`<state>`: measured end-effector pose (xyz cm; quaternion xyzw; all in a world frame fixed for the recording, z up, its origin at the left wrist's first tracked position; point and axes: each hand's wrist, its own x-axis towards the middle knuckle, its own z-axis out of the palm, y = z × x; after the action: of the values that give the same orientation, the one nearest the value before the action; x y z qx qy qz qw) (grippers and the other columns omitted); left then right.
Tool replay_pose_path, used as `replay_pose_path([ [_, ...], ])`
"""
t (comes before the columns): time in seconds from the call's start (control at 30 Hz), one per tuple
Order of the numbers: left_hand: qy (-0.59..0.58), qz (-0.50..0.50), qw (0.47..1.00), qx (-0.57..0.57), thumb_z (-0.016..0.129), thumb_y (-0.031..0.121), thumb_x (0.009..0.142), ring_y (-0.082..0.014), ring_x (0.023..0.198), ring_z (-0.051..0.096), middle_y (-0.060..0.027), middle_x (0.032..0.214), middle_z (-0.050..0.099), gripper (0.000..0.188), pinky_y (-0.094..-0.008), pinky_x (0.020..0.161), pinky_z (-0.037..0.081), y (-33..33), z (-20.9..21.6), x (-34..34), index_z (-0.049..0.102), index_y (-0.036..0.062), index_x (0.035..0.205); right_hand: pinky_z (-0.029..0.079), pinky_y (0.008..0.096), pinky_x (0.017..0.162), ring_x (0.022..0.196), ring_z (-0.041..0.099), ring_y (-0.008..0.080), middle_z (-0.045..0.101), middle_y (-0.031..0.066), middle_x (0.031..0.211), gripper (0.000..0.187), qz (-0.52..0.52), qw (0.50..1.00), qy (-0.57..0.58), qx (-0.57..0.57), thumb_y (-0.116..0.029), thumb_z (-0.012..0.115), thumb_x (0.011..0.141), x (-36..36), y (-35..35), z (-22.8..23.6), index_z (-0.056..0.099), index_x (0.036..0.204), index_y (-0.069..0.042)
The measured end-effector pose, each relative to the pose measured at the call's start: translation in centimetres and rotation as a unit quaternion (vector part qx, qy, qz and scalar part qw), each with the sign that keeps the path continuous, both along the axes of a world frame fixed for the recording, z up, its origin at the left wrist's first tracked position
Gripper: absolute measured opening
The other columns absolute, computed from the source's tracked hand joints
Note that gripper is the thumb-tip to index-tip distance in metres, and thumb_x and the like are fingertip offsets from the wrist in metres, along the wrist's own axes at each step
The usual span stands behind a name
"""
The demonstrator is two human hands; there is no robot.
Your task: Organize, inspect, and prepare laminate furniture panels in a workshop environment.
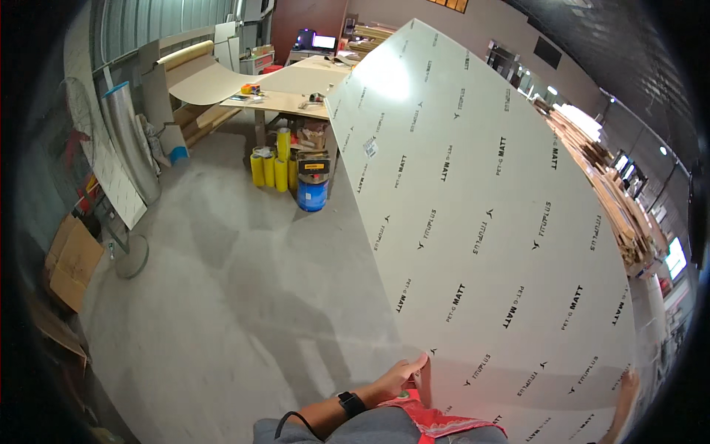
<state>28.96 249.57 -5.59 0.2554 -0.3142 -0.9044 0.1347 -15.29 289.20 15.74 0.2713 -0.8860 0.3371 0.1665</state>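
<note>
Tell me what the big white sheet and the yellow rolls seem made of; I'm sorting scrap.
The sheet looks like a laminated board with a matt, printed protective film: pale, flat, faintly glaring, held at its near edge by the left hand. The yellow rolls look like plastic film or tape, though they are too small to tell.

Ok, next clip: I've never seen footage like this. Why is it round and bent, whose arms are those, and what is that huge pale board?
The picture comes from a wide fisheye camera worn on a person's head, looking down, so straight edges bend near the rim. The arms rising from the lower edge are the wearer's own. The left hand, with a black wristband, grips the near left edge of a large white sheet printed with repeated dark lettering. The right hand holds its near right edge. The sheet stretches away from the person over a grey concrete floor. Further back stand yellow rolls and a blue drum beside a wooden worktable. Flattened brown cardboard lies at left.
</note>
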Motion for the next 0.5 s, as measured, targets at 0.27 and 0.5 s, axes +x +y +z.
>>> replay_pose_path([
  [0.27, 0.029, -0.039, 0.999, -0.022, 0.044, 0.054, 0.091, -0.0198, 0.094, 0.061, -0.0106, 0.101, 0.062, 0.061, -0.0343, 0.091, 0.045, -9.7, -2.5, -5.8, 0.057, -0.0015, 0.110, 0.041, 0.0308, 0.077, 0.083, 0.052, 0.0179, 0.057, 0.0080, 0.087, 0.042, 0.018, 1.000, -0.010, -0.003, -0.040, 0.049, 0.093, -0.9, -11.3, 4.1, 0.054, 0.103, 0.000],
  [0.5, 0.036, -0.018, 0.998, -0.039, 0.045, 0.055, 0.090, -0.0208, 0.100, 0.059, -0.0122, 0.111, 0.059, 0.062, -0.0372, 0.090, 0.045, -18.3, 0.8, -9.4, 0.053, 0.0004, 0.119, 0.041, 0.0309, 0.077, 0.082, 0.052, 0.0180, 0.057, 0.0081, 0.087, 0.043, 0.052, 0.998, -0.010, 0.014, -0.041, 0.049, 0.093, -2.8, -22.9, 7.1, 0.054, 0.103, 0.001],
])
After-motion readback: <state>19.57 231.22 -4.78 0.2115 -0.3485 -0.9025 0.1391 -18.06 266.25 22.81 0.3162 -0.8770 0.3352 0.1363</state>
